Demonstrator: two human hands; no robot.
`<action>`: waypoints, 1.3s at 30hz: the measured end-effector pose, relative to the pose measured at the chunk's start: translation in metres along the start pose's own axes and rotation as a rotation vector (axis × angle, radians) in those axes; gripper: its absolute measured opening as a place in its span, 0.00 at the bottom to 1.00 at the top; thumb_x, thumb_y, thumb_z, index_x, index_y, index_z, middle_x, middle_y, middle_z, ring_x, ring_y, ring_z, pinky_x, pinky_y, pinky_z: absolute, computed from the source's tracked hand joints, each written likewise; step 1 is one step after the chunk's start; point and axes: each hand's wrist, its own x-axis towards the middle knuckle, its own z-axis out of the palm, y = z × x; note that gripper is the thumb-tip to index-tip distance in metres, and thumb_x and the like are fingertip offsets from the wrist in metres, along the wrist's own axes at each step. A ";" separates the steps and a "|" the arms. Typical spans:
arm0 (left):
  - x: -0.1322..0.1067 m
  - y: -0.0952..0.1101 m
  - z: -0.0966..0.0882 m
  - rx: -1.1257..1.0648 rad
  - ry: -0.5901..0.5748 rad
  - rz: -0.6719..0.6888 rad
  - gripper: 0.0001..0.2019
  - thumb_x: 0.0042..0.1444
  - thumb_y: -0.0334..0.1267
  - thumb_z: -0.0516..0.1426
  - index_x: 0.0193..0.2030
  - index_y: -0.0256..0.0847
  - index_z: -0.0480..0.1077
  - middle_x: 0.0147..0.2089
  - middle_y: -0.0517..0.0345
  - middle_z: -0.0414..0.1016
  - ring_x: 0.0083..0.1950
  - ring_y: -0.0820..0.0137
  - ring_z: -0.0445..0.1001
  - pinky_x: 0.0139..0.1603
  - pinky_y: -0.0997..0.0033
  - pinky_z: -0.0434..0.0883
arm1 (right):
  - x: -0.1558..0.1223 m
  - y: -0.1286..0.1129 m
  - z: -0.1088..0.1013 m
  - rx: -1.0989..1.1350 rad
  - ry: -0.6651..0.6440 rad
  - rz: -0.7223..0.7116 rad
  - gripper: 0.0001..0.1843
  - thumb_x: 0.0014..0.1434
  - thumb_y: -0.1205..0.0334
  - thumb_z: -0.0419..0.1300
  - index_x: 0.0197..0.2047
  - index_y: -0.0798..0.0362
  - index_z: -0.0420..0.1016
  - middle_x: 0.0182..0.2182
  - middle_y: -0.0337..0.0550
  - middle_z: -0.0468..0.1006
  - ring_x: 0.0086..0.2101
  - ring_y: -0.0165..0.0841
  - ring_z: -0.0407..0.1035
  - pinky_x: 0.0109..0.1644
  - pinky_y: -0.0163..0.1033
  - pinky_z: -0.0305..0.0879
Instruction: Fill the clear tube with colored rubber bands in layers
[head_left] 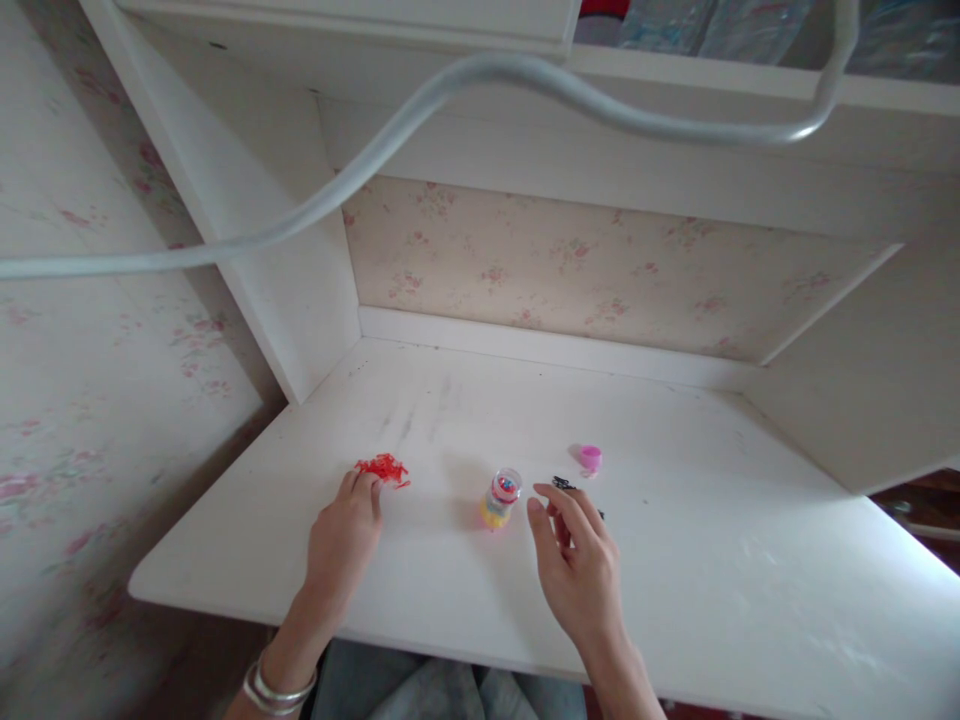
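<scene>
A small clear jar (501,497) with colourful contents and a yellow base stands open on the white desk (697,560). Its pink lid (590,458) lies behind it to the right. A little pile of red rubber bands (383,468) lies to the left. My left hand (345,535) rests flat on the desk, fingertips touching that red pile. My right hand (574,560) hovers just right of the jar with fingers loosely spread and nothing in it. A small dark object (564,484) lies partly hidden behind my right fingers.
The desk sits in a white alcove with side panels and a flowered back wall (570,265). A grey cable (465,75) hangs across the top of the view. A shelf above carries some things I cannot make out.
</scene>
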 end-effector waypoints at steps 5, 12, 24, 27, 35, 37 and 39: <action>0.001 0.006 -0.007 -0.221 0.090 0.063 0.13 0.66 0.40 0.43 0.44 0.41 0.67 0.47 0.52 0.73 0.44 0.65 0.75 0.36 0.69 0.72 | -0.003 0.007 0.008 0.015 -0.100 0.047 0.21 0.61 0.52 0.57 0.56 0.48 0.64 0.47 0.47 0.68 0.37 0.32 0.66 0.27 0.32 0.67; -0.002 0.048 -0.039 -0.620 0.134 0.246 0.09 0.65 0.39 0.48 0.41 0.41 0.67 0.40 0.54 0.74 0.42 0.69 0.74 0.42 0.70 0.71 | -0.015 0.026 0.034 0.088 -0.118 0.049 0.28 0.60 0.53 0.58 0.61 0.48 0.57 0.54 0.50 0.64 0.47 0.38 0.66 0.49 0.47 0.68; 0.002 0.111 -0.074 -0.593 0.099 0.415 0.08 0.65 0.36 0.48 0.41 0.42 0.68 0.40 0.57 0.73 0.40 0.72 0.74 0.42 0.73 0.70 | -0.026 0.035 0.043 0.164 -0.179 0.107 0.30 0.59 0.59 0.58 0.63 0.48 0.53 0.57 0.50 0.62 0.54 0.39 0.61 0.58 0.49 0.62; 0.004 0.116 -0.072 -0.489 0.079 0.422 0.08 0.65 0.36 0.48 0.41 0.42 0.68 0.41 0.58 0.73 0.39 0.72 0.75 0.41 0.74 0.70 | -0.028 0.036 0.043 0.171 -0.176 0.110 0.30 0.59 0.60 0.58 0.62 0.48 0.53 0.57 0.49 0.62 0.55 0.39 0.61 0.59 0.49 0.61; 0.004 0.118 -0.068 -0.388 0.036 0.465 0.10 0.65 0.35 0.48 0.45 0.45 0.70 0.43 0.59 0.74 0.38 0.73 0.76 0.36 0.77 0.70 | -0.030 0.040 0.044 0.162 -0.152 0.087 0.30 0.58 0.59 0.58 0.62 0.48 0.53 0.56 0.50 0.63 0.53 0.40 0.63 0.56 0.48 0.65; 0.006 0.114 -0.066 -0.420 0.049 0.450 0.10 0.65 0.36 0.47 0.45 0.45 0.70 0.43 0.59 0.74 0.38 0.73 0.76 0.39 0.76 0.70 | -0.031 0.041 0.044 0.169 -0.154 0.081 0.30 0.59 0.59 0.58 0.62 0.48 0.53 0.56 0.50 0.62 0.53 0.40 0.63 0.56 0.48 0.65; 0.008 0.108 -0.064 -0.449 0.076 0.418 0.11 0.66 0.37 0.47 0.45 0.44 0.70 0.42 0.58 0.74 0.39 0.72 0.75 0.40 0.75 0.70 | -0.031 0.041 0.043 0.172 -0.160 0.078 0.30 0.59 0.59 0.58 0.62 0.48 0.53 0.56 0.51 0.62 0.52 0.40 0.64 0.55 0.48 0.65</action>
